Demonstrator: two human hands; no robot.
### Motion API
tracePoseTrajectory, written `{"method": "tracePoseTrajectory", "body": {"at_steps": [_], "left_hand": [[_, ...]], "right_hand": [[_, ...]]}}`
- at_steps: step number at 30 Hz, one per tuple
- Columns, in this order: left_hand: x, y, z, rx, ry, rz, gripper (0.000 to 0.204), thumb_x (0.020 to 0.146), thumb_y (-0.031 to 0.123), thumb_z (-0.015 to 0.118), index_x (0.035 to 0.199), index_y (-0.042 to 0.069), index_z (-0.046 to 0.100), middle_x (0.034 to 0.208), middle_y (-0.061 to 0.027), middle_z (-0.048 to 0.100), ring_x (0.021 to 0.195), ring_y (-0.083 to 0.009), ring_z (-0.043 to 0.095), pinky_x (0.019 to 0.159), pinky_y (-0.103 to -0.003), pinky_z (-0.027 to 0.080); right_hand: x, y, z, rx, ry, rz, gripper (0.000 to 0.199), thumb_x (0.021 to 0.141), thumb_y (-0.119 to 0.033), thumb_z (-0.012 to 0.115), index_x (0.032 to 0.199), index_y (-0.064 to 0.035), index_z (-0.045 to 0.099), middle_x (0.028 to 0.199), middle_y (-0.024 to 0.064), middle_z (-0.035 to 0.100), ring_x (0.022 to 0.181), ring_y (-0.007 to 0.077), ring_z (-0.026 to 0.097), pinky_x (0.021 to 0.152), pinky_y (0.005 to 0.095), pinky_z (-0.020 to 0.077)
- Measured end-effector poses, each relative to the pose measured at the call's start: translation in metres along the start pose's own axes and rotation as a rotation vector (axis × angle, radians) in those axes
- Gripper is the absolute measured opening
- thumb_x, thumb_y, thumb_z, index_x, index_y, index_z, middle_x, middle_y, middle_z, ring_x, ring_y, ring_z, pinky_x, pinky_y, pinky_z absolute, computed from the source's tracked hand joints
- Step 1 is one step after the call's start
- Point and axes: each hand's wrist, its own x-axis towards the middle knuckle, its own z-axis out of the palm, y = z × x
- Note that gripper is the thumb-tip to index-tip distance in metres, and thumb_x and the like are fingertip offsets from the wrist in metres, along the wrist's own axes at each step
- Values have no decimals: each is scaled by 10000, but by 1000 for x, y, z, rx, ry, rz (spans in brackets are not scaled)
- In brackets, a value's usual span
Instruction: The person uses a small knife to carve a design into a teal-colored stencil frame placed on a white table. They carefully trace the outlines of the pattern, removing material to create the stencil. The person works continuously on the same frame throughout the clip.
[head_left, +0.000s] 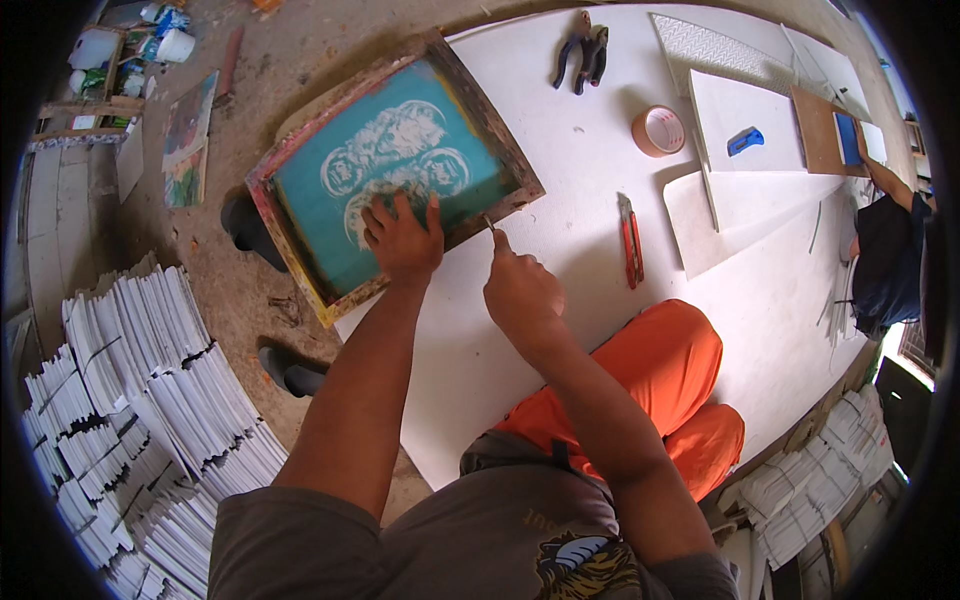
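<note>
A wooden-framed printing screen [480, 100] with teal mesh and white round patterns lies tilted across the left edge of the white tabletop. My left hand [405, 235] rests on the lower part of its mesh with fingers spread, holding nothing. Close to the frame's near right side, my right hand [522, 290] is closed around a thin tool [489, 223]. Only its narrow tip shows, touching or almost touching the wood; the rest is hidden in my fist, so its kind is unclear.
Pliers [580, 55], a roll of brown tape [659, 131] and a red utility knife [631, 245] lie on the white table [590, 160]. A blue cutter [745, 141] sits on white boards. Another person [885, 250] is at the right. Bundled white stacks [150, 400] stand left.
</note>
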Motion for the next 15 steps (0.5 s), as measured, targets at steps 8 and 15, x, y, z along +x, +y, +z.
{"method": "tracePoseTrajectory", "body": {"at_steps": [8,15], "left_hand": [[3,-2,3,-2,35,-4,683,1051,616,448,1442,60,510,1498,-274,407,1422,-536,357,1104,-662,346],[5,1,4,9,-12,-27,690,1047,632,437,1460,84,506,1520,-263,401,1439,-522,348,1121,-654,342]], "right_hand": [[6,22,33,313,58,-49,495,1062,-248,513,1542,-129,484,1021,283,736,968,473,722,867,591,564],[13,34,46,1058,-100,124,488,1049,-213,584,1531,-153,546,802,227,676,719,356,658,723,513,565]]}}
